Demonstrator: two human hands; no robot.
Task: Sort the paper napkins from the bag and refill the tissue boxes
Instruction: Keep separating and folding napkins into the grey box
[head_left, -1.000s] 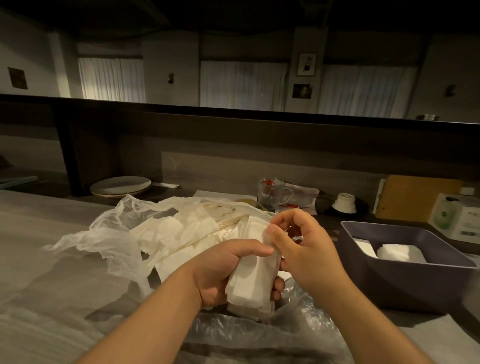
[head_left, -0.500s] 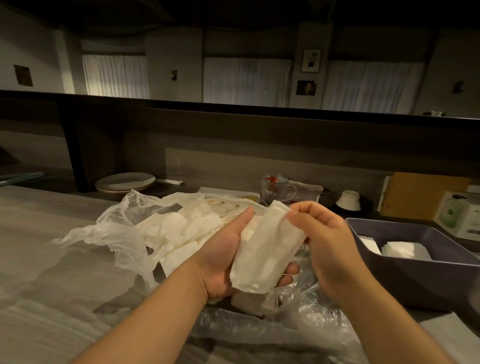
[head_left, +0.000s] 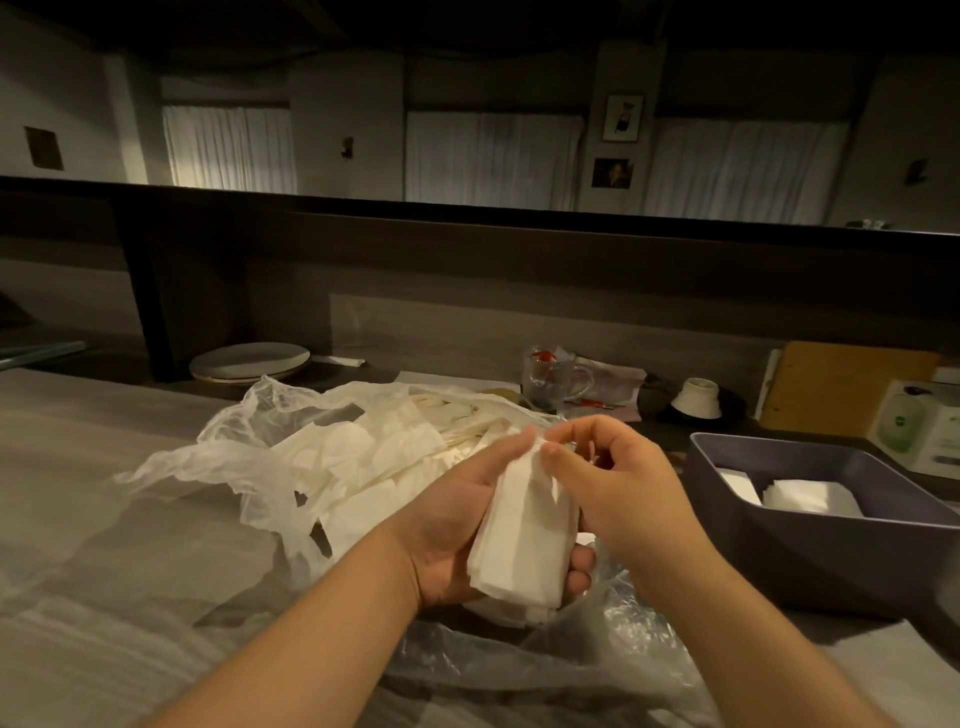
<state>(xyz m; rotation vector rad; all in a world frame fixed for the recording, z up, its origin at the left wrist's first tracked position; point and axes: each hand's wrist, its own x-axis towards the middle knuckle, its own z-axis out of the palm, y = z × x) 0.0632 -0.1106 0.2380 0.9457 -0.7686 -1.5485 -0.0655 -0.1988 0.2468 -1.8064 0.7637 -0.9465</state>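
Sorting was under way: a napkin stack (head_left: 522, 540) was cradled in the left hand (head_left: 457, 525), its top edge pinched by the right hand (head_left: 618, 483); next, transfer rightward into the grey box (head_left: 810, 561) was judged due.

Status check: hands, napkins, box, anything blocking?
Left hand cradles white folded paper napkin stack; right hand pinches its top edge. Dark purple plastic box open at right, few napkins inside. Path unobstructed.

Two hands, left hand (head_left: 457, 525) and right hand (head_left: 618, 483), one plastic bag (head_left: 218, 467), one purple box (head_left: 810, 551), one glass mug (head_left: 550, 382), two stacked plates (head_left: 249, 361), two framed pictures (head_left: 622, 118)
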